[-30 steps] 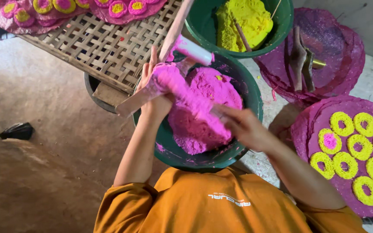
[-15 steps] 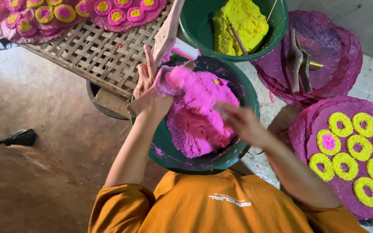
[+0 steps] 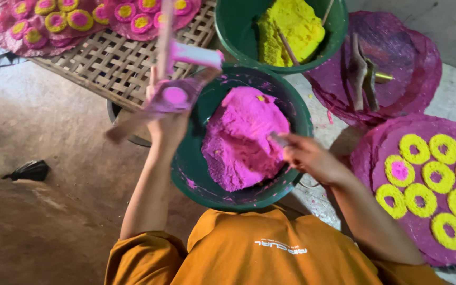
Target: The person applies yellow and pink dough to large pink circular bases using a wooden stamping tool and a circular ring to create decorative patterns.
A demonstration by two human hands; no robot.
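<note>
Loading step: left hand (image 3: 167,124) grips the wooden press mould (image 3: 172,95) above the green basin (image 3: 186,163), right hand (image 3: 304,155) closed on a scraper in the pink dough (image 3: 244,137); next needs dough packed into the mould.

Press tool (image 3: 178,87): your left hand (image 3: 169,125) holds it up beside the bowl's left rim; wooden handles crossed, a round cup smeared pink and packed with pink dough.
Pink dough (image 3: 244,138): a big soft mound, filling the middle of the bowl.
Green bowl (image 3: 186,163): round, pink-streaked inside; your right hand (image 3: 303,155) rests on the dough's right edge.
</note>
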